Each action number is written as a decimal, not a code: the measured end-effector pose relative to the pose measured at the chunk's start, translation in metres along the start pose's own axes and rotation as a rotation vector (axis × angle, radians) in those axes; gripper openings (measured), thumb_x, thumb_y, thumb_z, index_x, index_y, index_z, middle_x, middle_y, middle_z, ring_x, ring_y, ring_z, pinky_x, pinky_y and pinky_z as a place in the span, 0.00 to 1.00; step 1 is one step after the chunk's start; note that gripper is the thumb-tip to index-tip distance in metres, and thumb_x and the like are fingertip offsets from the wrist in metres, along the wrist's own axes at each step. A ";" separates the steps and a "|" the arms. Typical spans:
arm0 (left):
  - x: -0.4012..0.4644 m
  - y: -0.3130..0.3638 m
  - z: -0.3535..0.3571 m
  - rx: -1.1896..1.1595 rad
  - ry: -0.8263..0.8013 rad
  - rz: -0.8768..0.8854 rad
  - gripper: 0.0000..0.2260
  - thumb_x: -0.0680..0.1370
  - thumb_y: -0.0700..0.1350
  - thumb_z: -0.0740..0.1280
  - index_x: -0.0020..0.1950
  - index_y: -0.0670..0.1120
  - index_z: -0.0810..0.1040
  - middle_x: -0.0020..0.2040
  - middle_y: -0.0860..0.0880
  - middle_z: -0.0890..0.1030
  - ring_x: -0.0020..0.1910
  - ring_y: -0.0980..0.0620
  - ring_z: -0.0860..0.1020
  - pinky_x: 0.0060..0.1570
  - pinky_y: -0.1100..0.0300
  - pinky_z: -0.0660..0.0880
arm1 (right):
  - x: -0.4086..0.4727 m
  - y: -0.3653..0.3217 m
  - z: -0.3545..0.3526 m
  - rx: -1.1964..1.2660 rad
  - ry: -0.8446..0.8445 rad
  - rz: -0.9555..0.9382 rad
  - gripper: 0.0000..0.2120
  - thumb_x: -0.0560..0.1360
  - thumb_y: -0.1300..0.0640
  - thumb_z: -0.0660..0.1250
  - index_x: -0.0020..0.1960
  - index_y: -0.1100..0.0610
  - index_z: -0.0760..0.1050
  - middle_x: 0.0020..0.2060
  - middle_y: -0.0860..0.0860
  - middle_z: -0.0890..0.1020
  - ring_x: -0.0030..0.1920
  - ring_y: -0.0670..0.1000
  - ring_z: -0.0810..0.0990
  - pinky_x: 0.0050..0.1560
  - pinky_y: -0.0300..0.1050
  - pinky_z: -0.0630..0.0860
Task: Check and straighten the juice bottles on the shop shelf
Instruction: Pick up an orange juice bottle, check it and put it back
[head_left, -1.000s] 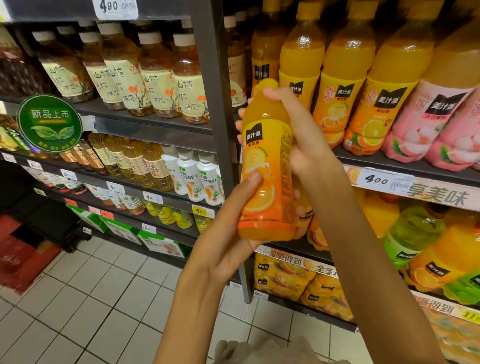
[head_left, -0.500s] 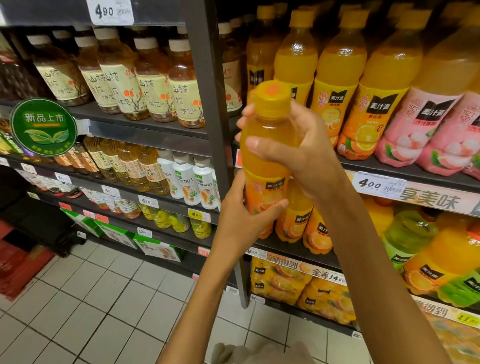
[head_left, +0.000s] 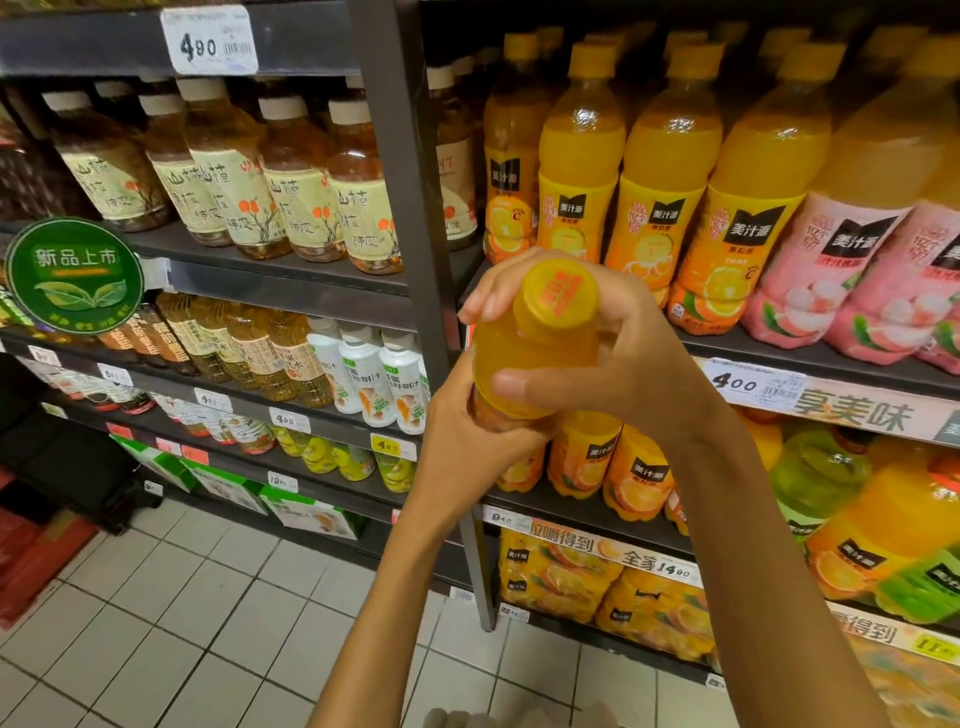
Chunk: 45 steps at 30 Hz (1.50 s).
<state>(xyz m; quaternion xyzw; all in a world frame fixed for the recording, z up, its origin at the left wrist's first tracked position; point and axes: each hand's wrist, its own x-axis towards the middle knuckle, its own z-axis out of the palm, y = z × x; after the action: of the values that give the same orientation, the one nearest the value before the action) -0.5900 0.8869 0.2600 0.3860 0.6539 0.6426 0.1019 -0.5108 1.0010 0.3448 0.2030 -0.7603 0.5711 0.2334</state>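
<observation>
A person holds an orange juice bottle (head_left: 535, 353) in front of a shop shelf (head_left: 810, 358), its yellow cap (head_left: 560, 294) tipped toward the camera. The right hand (head_left: 613, 353) wraps the bottle's shoulder just below the cap, thumb across the front; the left hand (head_left: 467, 441) grips its lower body. Behind them, a row of orange bottles (head_left: 665, 171) stands upright on the shelf above a 4.00 price tag (head_left: 750, 387), with pink bottles (head_left: 852, 270) beside them.

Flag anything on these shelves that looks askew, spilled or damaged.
No spill or damage shows. The only thing off the shelf is the orange juice bottle, tipped cap-first toward the camera, the left hand gripping its lower body and the right hand its shoulder. The shelved orange bottles stand upright.
</observation>
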 end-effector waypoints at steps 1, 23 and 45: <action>-0.001 -0.001 -0.003 -0.004 -0.013 0.017 0.23 0.66 0.44 0.77 0.59 0.46 0.76 0.50 0.53 0.83 0.51 0.56 0.81 0.46 0.65 0.77 | 0.001 0.000 -0.002 0.036 0.020 0.026 0.14 0.68 0.58 0.71 0.52 0.54 0.75 0.52 0.57 0.79 0.56 0.58 0.78 0.55 0.55 0.77; -0.016 0.012 0.011 -0.556 -0.165 -0.383 0.29 0.67 0.72 0.63 0.57 0.54 0.81 0.51 0.42 0.84 0.48 0.43 0.83 0.46 0.51 0.80 | 0.022 0.014 -0.019 0.470 0.495 0.358 0.12 0.80 0.52 0.59 0.52 0.57 0.78 0.44 0.53 0.85 0.47 0.52 0.84 0.48 0.48 0.81; -0.017 0.024 0.009 -0.618 -0.226 -0.513 0.29 0.73 0.68 0.59 0.58 0.48 0.81 0.48 0.40 0.83 0.44 0.42 0.83 0.44 0.51 0.80 | 0.027 0.026 -0.018 0.563 0.508 0.457 0.11 0.78 0.52 0.64 0.50 0.58 0.78 0.44 0.56 0.85 0.49 0.56 0.84 0.53 0.53 0.81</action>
<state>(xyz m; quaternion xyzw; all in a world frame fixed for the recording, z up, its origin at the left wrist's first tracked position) -0.5636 0.8793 0.2745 0.2301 0.4898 0.7160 0.4410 -0.5451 1.0247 0.3445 -0.0615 -0.5189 0.8247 0.2162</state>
